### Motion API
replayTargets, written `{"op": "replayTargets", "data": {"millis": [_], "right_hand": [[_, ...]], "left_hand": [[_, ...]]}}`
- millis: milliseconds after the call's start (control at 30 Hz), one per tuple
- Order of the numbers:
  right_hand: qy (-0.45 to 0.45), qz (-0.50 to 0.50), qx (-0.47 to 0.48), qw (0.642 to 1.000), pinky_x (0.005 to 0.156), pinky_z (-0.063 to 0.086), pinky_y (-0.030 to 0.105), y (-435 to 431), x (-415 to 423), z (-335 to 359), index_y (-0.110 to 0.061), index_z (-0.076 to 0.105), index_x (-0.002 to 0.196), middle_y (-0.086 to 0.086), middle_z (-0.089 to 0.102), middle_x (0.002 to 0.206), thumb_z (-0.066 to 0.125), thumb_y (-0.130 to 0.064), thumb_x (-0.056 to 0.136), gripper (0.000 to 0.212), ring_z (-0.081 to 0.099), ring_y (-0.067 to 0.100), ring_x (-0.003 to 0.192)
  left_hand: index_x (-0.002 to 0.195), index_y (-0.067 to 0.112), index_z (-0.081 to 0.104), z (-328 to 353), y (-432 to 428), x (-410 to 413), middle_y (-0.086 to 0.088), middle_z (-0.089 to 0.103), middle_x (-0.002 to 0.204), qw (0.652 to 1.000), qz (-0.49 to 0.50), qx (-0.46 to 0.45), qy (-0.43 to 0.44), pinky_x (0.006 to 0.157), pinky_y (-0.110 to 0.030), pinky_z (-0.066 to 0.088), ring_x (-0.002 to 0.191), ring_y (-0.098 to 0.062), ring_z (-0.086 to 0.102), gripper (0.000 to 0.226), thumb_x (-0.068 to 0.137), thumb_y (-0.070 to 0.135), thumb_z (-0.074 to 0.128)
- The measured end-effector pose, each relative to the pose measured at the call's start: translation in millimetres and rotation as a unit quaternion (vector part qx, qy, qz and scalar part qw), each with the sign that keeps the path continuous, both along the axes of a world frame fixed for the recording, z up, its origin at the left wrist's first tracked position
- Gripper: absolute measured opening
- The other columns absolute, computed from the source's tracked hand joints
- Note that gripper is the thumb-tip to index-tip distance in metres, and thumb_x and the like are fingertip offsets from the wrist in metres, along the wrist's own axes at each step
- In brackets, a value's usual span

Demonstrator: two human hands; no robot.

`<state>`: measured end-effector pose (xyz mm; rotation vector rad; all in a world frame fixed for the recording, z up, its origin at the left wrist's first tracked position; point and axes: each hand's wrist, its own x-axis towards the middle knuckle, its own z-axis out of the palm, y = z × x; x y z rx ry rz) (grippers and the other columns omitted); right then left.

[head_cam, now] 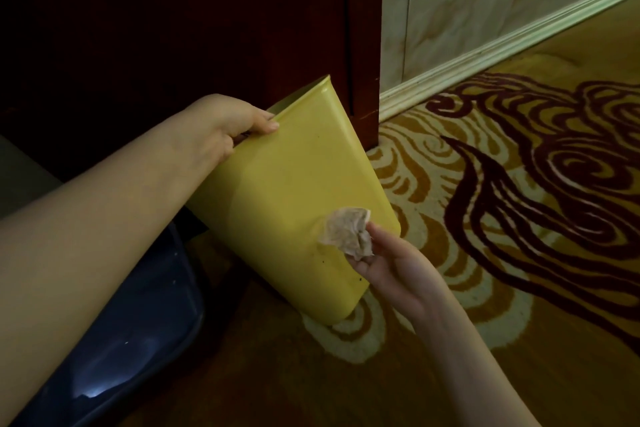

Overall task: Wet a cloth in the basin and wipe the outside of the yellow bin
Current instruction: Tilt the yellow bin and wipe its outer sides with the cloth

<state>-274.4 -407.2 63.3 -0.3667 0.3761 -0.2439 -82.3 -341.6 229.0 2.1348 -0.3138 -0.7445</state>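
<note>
The yellow bin (294, 191) is tilted, its open rim up and away from me, its bottom corner resting on the carpet. My left hand (225, 128) grips the bin's rim at the upper left. My right hand (391, 267) pinches a small crumpled beige cloth (346, 232) and presses it against the bin's lower side wall. A few dark specks show on the wall near the cloth.
A dark basin (138, 329) sits under my left forearm at the lower left. Dark red wooden furniture (207, 28) stands behind the bin. Patterned yellow and maroon carpet (519, 218) spreads to the right, bounded by a pale skirting board (485, 52) and marbled wall.
</note>
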Motion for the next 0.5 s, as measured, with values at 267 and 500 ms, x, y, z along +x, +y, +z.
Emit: {"op": "replayTargets", "data": {"millis": [267,500], "right_hand": [[0.235,-0.080,-0.600,0.761,0.068,0.052,0.020,18,30,8,-0.020,0.071,0.095,-0.007,0.069,0.085,0.063,-0.025,0.088,0.012,0.062,0.004,0.079],[0.223,-0.264,-0.808,0.477,0.070,0.048,0.027,70,44,-23,0.000,0.067,0.105,0.013,0.065,0.095,0.070,-0.007,0.081,0.024,0.058,0.022,0.083]], "left_hand": [[0.125,0.013,0.057,-3,0,0,-0.008,0.050,0.111,1.000,-0.007,-0.010,-0.001,0.067,-0.034,0.045,0.083,-0.020,0.049,0.036,0.090,0.005,0.053],[0.124,0.012,0.058,-1,1,-1,-0.001,0.050,0.080,1.000,-0.004,-0.011,-0.015,0.051,-0.028,0.040,0.069,-0.014,0.046,0.036,0.089,0.004,0.054]]}}
